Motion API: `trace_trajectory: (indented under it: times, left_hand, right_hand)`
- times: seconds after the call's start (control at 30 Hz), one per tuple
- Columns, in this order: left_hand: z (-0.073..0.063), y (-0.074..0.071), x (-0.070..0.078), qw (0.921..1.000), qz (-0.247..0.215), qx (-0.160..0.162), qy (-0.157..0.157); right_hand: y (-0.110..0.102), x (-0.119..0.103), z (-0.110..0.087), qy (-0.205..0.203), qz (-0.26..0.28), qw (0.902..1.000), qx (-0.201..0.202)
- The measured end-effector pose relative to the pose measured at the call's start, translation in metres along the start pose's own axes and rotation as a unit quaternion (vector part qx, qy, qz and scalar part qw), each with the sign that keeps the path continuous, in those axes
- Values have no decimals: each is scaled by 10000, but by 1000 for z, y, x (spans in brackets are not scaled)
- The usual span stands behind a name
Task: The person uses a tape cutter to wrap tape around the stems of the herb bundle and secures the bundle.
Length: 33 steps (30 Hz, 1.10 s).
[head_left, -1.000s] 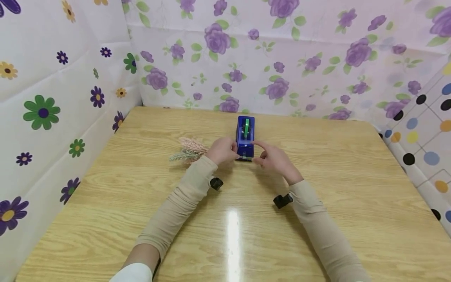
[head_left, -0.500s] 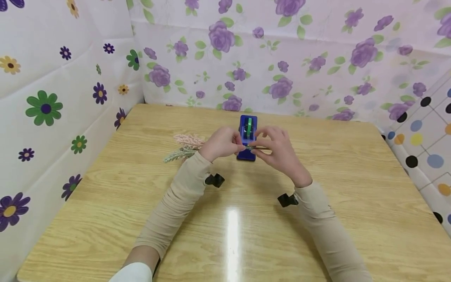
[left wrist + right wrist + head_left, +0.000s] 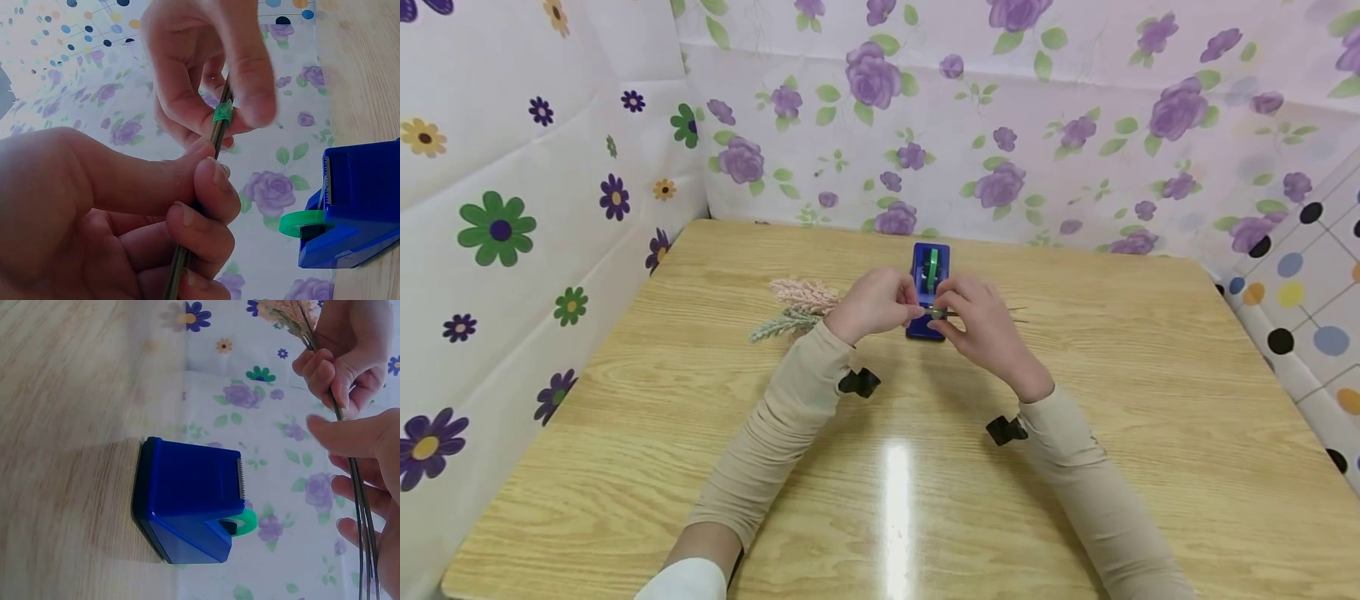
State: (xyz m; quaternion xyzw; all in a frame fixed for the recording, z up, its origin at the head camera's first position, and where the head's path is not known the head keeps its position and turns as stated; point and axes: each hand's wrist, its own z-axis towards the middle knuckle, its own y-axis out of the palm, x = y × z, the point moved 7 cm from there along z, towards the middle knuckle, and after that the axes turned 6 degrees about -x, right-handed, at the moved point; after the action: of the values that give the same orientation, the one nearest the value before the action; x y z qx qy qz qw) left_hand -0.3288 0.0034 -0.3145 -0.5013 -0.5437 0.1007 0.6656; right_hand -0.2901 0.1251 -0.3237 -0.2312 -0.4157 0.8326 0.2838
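Observation:
A bunch of artificial flowers (image 3: 801, 300), pink and pale green, points leftward from my left hand (image 3: 874, 310). This hand grips its thin dark stems (image 3: 361, 512) between thumb and curled fingers. My right hand (image 3: 983, 327) is just to the right, its thumb and fingers around the stems where a small piece of green tape (image 3: 223, 112) is wrapped on them. Stem ends stick out past the right hand. Behind the hands stands a blue tape dispenser (image 3: 917, 287) with a green roll (image 3: 245, 522) and a toothed cutting edge (image 3: 241, 479).
The hands are above the wooden table (image 3: 760, 483), partly covering the dispenser's front in the head view. A purple-flowered cloth (image 3: 925, 125) hangs along the back edge. Patterned cloths also hang at the left and right sides.
Both hands have risen slightly from the dispenser's front. The right hand has come to the stems beside the left hand, and its fingers have closed in around them. The dispenser stays in place.

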Motion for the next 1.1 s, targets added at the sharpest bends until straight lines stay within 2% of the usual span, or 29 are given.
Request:
trace_trajectory:
  times: [0.17,0.47,0.53,0.6,0.7,0.83,0.93,1.1]
  left_hand:
    - [1,0,0,9999,54,-83,51]
    - [1,4,-3,9996,160,-253,-4]
    - [2,6,-3,9993,207,-314,20]
    - [4,10,-4,9986,299,-438,50]
    - [7,20,-8,9959,514,-736,75]
    - [12,35,-14,9902,747,-1175,93]
    - [16,40,-18,9874,856,-1330,58]
    - [23,42,-29,9861,849,-1396,-289]
  right_hand:
    - [-3,0,0,6,136,9999,44]
    - [1,0,-1,-242,327,9991,-151]
    - [4,1,-2,-242,404,9984,-300]
    - [9,4,-4,-135,624,9960,-629]
    - [21,10,-9,361,1047,9839,-1402]
    - [37,20,-20,1118,1436,9545,-2363]
    - [44,26,-25,1264,1580,9381,-2810]
    - [47,40,-28,1256,1568,9225,-3295]
